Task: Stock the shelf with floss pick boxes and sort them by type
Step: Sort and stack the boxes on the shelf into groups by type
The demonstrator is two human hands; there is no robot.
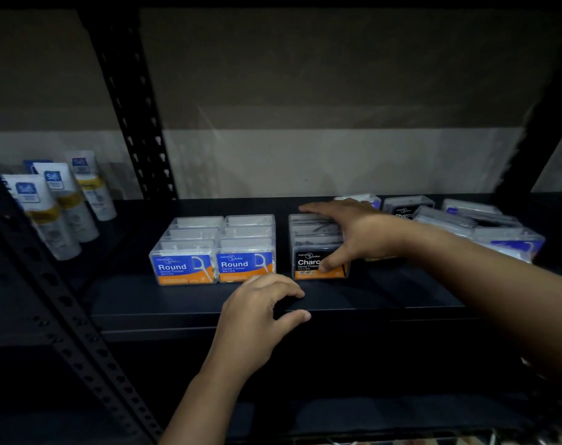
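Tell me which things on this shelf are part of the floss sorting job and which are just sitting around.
Job: two rows of Round boxes; row of Charcoal boxes under the right hand; unsorted pile of boxes at right; left hand, empty.
Lying about: white tubes at far left.

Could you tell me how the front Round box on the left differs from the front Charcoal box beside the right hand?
The Round box has a blue label; the Charcoal box has a black one. The Round box stands untouched, while the right hand lies over the Charcoal box, thumb on its front. The Round box's contents look white, the Charcoal box's dark. Both are clear boxes with an orange band, each heading a row.
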